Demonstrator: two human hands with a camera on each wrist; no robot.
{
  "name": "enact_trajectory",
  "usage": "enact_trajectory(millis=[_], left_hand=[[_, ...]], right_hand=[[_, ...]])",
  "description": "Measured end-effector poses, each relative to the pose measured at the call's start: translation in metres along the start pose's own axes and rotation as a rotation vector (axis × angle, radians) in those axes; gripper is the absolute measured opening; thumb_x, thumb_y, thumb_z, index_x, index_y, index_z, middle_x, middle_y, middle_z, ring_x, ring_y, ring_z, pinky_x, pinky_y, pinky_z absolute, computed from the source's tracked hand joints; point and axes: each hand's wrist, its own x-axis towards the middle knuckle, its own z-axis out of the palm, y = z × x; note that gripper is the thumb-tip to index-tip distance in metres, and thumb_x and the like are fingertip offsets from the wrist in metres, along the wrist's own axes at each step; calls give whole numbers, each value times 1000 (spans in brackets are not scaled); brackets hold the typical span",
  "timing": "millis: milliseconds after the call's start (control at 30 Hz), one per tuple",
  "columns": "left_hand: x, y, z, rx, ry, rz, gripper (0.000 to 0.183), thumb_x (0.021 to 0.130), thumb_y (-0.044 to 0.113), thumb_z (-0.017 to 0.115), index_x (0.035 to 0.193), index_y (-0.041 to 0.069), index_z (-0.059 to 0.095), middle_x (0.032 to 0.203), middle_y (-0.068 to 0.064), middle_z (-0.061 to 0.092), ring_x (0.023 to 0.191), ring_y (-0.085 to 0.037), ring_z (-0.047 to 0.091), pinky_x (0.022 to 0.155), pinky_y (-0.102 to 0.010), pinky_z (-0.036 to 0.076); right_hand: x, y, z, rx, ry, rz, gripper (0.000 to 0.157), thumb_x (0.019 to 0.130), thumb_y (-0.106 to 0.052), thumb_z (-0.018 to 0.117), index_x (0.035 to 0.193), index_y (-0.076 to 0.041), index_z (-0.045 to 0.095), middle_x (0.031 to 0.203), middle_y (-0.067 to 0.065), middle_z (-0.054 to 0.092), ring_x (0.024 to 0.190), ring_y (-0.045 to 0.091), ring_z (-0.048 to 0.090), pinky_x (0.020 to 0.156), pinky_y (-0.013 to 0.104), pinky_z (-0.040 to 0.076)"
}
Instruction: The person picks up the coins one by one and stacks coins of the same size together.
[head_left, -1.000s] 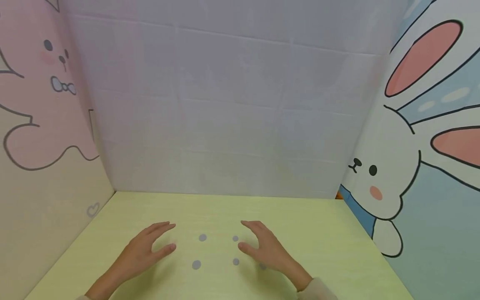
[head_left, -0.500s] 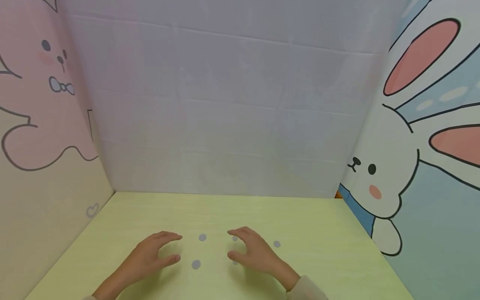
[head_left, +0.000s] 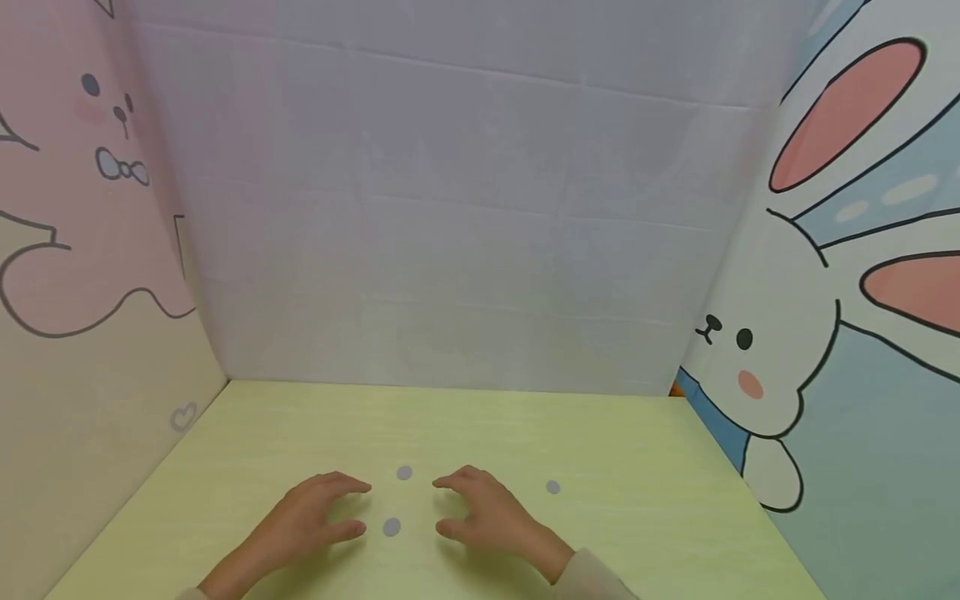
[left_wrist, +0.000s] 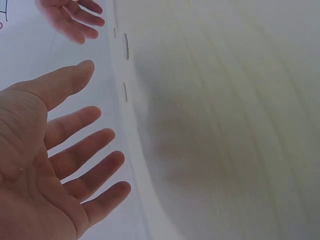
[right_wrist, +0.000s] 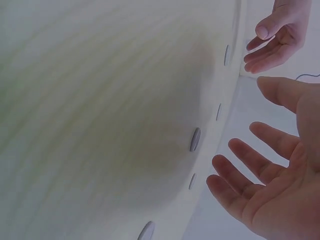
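Note:
My left hand [head_left: 303, 521] hovers over the pale yellow-green table [head_left: 322, 425], its fingers spread and relaxed with nothing held. Facing it, my right hand [head_left: 495, 517] is also above the surface, fingers loosely bent and holding nothing. Between the two hands, two flat grey discs, a far one [head_left: 404, 472] and a nearer one [head_left: 392, 527], lie apart on the table. Another grey disc [head_left: 552, 487] sits to the right of my right hand. The right wrist view shows several discs, including a thick-edged disc [right_wrist: 195, 139]; some are hidden by my right hand in the head view.
A plain whitish sheet [head_left: 450, 233] closes off the back. On the left stands a panel with a pink cartoon animal [head_left: 67, 200], on the right one with a white rabbit [head_left: 787, 350]. Shadows fall beneath both hands.
Both hands have come closer together and slightly nearer the front, the right one travelling further, leftward. It now covers two discs that showed earlier and has uncovered one on the right.

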Motion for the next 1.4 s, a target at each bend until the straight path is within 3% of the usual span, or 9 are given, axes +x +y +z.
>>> enact_trajectory(millis=[267, 567, 767, 1033, 1267, 1400], left_hand=[[-1, 3, 7, 17, -1, -11, 41, 84, 38, 90, 119, 20, 78, 116, 9, 75, 109, -23, 70, 95, -48, 56], [1, 11, 12, -5, -4, -44, 37, 82, 34, 92, 114, 21, 79, 110, 11, 74, 105, -20, 71, 94, -47, 56], [1, 16, 15, -11, -33, -72, 33, 80, 34, 93, 109, 22, 80, 105, 14, 74, 103, -18, 70, 94, -45, 56], [3, 21, 18, 0, -22, -59, 31, 79, 29, 94, 106, 21, 80, 103, 13, 74, 101, -18, 70, 94, -46, 56], [7, 22, 23, 17, -20, 13, 27, 77, 28, 94, 100, 21, 81, 98, 13, 74, 96, -17, 70, 90, -45, 57], [8, 25, 23, 13, -21, 3, 25, 77, 26, 95, 97, 21, 81, 97, 14, 74, 95, -17, 70, 89, -46, 58]], right_hand=[[7, -5, 6, -52, -20, -43, 47, 93, -32, 80, 137, -17, 70, 124, -3, 67, 115, 11, 60, 98, 29, 52], [12, -13, 13, -52, -52, 22, 52, 84, -31, 90, 132, -21, 73, 120, -7, 67, 104, 6, 57, 88, 26, 53], [11, -19, 19, -73, -52, 49, 54, 80, -31, 92, 130, -21, 74, 114, -8, 67, 102, 6, 57, 89, 26, 52], [13, -25, 24, -127, -44, 41, 46, 81, -34, 92, 124, -24, 78, 111, -11, 65, 95, 6, 50, 83, 24, 47], [15, -28, 28, -163, -36, 41, 38, 81, -37, 91, 117, -27, 81, 107, -13, 61, 91, 5, 46, 78, 22, 43], [17, -29, 30, -149, -24, 38, 34, 82, -35, 91, 113, -25, 83, 105, -12, 61, 88, 5, 44, 74, 21, 41]])
